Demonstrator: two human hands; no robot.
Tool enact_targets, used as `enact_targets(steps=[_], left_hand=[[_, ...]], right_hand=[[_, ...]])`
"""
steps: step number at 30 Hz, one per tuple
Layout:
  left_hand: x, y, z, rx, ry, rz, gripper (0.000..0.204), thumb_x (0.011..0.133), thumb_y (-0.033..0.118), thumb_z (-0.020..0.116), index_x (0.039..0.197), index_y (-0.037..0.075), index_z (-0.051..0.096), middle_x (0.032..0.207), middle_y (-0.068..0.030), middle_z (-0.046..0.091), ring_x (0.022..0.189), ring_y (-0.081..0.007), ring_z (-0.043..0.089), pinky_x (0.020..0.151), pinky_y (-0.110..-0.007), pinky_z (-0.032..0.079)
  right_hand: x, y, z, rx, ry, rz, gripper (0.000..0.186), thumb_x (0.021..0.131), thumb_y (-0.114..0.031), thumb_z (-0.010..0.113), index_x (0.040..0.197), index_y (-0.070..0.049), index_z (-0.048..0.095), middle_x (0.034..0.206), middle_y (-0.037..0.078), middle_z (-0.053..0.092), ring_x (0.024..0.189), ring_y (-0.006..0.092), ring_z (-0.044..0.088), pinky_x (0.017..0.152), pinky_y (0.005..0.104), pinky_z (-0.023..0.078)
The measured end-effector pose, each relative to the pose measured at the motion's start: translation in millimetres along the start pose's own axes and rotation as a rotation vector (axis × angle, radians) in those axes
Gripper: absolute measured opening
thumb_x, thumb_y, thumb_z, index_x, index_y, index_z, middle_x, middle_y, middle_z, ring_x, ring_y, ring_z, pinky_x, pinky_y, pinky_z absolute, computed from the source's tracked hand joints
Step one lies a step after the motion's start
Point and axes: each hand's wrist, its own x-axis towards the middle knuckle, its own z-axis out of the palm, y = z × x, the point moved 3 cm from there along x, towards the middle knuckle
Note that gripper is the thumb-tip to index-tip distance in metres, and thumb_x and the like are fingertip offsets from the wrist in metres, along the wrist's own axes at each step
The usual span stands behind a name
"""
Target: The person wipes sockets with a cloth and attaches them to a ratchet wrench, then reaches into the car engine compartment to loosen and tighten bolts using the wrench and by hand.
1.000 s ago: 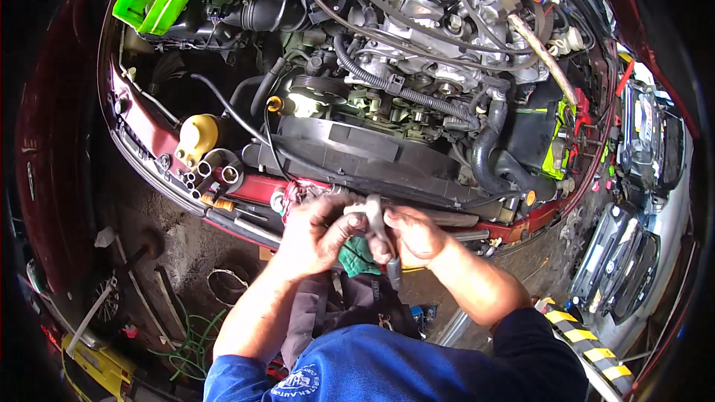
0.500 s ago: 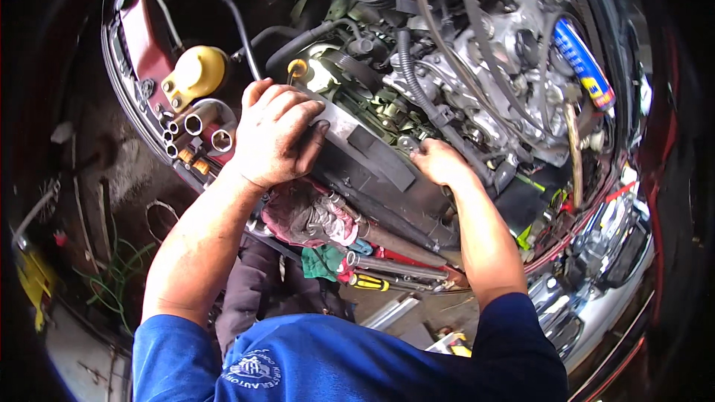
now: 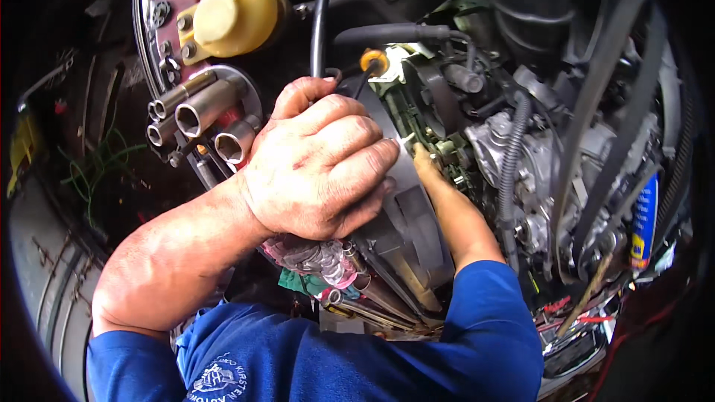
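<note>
My left hand (image 3: 320,164) is closed in a fist above the radiator's top edge, its knuckles smudged with dirt. A black rod or hose (image 3: 321,22) runs up from behind it; whatever lies inside the curled fingers is hidden. My right hand (image 3: 427,167) reaches down between the dark radiator shroud (image 3: 417,231) and the engine block (image 3: 532,149). Its fingers disappear among the engine parts. Close to both hands is a yellow ring-shaped dipstick handle (image 3: 375,63).
Several metal sockets (image 3: 199,115) stand left of my left hand, below a yellowed fluid reservoir (image 3: 234,18). Black belts (image 3: 611,126) hang loosely over the engine. A blue-and-yellow spray can (image 3: 645,219) lies at the right. Rags (image 3: 309,259) and wrenches lie along the front edge.
The view has moved closer and shifted. My right hand has gone deeper between shroud and engine, hiding its fingers. My left hand stays closed at the radiator's top edge.
</note>
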Motion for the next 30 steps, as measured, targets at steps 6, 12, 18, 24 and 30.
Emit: enact_targets(steps=[6, 12, 18, 24, 30], left_hand=[[1, 1, 3, -0.018, 0.007, -0.001, 0.041, 0.055, 0.017, 0.075, 0.093, 0.006, 0.069, 0.085, -0.0072, 0.064, 0.085, -0.0257, 0.065, 0.095, -0.048, 0.040], [11, 4, 17, -0.075, 0.070, 0.031, 0.040, 0.057, 0.019, 0.075, 0.094, 0.005, 0.070, 0.084, -0.0083, 0.064, 0.085, -0.0260, 0.065, 0.096, -0.047, 0.040], [7, 4, 13, -0.046, 0.076, 0.029, 0.037, 0.062, 0.020, 0.074, 0.096, 0.005, 0.070, 0.085, -0.0085, 0.063, 0.085, -0.0262, 0.065, 0.095, -0.047, 0.040], [0, 2, 8, -0.010, 0.034, 0.013, 0.038, 0.062, 0.020, 0.074, 0.096, 0.004, 0.070, 0.085, -0.0088, 0.064, 0.085, -0.0266, 0.065, 0.095, -0.047, 0.040], [7, 4, 13, -0.040, 0.081, 0.024, 0.039, 0.061, 0.020, 0.074, 0.096, 0.004, 0.071, 0.085, -0.0090, 0.064, 0.085, -0.0267, 0.066, 0.099, -0.048, 0.039]], right_hand=[[59, 19, 12, 0.073, 0.068, -0.027, 0.061, 0.092, -0.033, 0.064, 0.139, 0.002, 0.047, 0.142, 0.025, 0.048, 0.134, 0.0398, 0.044, 0.111, 0.0435, 0.034], [95, 105, 18, 0.192, 0.444, -0.210, 0.044, 0.095, -0.033, 0.060, 0.124, 0.000, 0.057, 0.123, 0.025, 0.061, 0.115, 0.0420, 0.057, 0.097, 0.0470, 0.044], [85, 106, 31, 0.010, 0.450, -0.168, 0.033, 0.093, -0.033, 0.064, 0.104, -0.002, 0.062, 0.107, 0.024, 0.066, 0.098, 0.0430, 0.063, 0.082, 0.0505, 0.048], [96, 79, 47, 0.072, 0.438, -0.292, 0.033, 0.092, -0.029, 0.065, 0.111, -0.002, 0.062, 0.108, 0.023, 0.065, 0.103, 0.0430, 0.061, 0.087, 0.0490, 0.046], [128, 114, 59, 0.212, 0.558, -0.225, 0.042, 0.093, -0.028, 0.065, 0.122, 0.001, 0.055, 0.119, 0.025, 0.060, 0.113, 0.0445, 0.055, 0.095, 0.0483, 0.042]])
